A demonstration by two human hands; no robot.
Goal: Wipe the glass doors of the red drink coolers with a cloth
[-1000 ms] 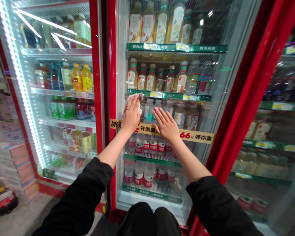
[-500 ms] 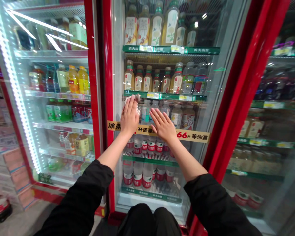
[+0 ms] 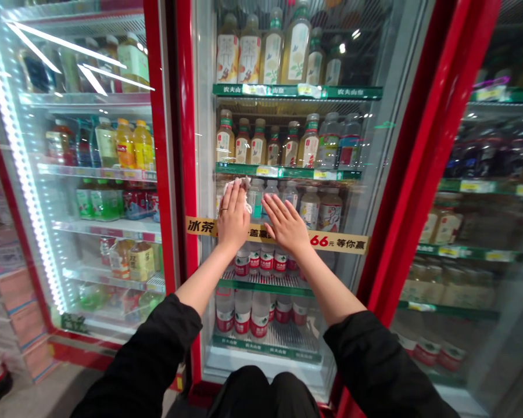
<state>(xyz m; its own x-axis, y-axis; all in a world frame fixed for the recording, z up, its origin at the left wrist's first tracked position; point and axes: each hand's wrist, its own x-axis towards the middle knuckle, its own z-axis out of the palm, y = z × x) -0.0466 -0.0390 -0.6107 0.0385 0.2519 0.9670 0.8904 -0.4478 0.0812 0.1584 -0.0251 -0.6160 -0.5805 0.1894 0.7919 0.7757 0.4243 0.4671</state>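
My left hand (image 3: 234, 219) presses a crumpled whitish cloth (image 3: 248, 205) against the glass door (image 3: 361, 197) of the middle drinks fridge. Its fingers lie nearly straight over the cloth, hiding most of it. To its right, my right hand (image 3: 286, 223) is flat against the same door, fingers extended, with nothing held. Both hands partly cover a tan banner (image 3: 348, 242) with black and red lettering that runs across the glass. Behind the door, bottles (image 3: 308, 209) stand on a shelf at hand height.
A red door frame (image 3: 412, 191) separates this fridge from another on the right. At left stands a brightly lit fridge with a red frame (image 3: 159, 145). Stacked cartons (image 3: 24, 313) sit on the floor at far left. My bent knees (image 3: 268, 395) are close to the door's bottom.
My left hand and the cloth have slid a little to the right across the glass, uncovering lettering at the banner's left end. My right hand stays in nearly the same spot.
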